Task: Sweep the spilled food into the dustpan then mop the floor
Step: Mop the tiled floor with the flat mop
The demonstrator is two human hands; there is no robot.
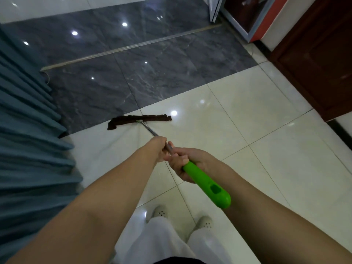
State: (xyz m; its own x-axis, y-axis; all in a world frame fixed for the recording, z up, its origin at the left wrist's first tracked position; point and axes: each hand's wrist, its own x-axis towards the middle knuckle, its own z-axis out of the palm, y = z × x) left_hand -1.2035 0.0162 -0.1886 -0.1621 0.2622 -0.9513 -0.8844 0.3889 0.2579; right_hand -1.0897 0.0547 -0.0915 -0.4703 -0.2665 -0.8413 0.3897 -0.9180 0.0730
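I hold a mop with both hands. Its flat head carries a dark brown cloth (140, 119) lying on the white tile floor (257, 119), close to the border of the dark grey tiles. A thin metal shaft (149, 129) runs back from the head to a bright green handle (207, 184). My left hand (159, 148) is closed around the metal shaft. Just behind it, my right hand (187, 162) grips the front of the green handle. No spilled food or dustpan shows in view.
A teal curtain (28, 130) hangs along the left side. Dark grey marble tiles (133, 60) with a metal door track (131, 47) lie ahead. A dark wooden door (323, 60) stands at right, and a glass-fronted cabinet (245, 14) at top right. My feet in pale shoes (161, 213) stand below.
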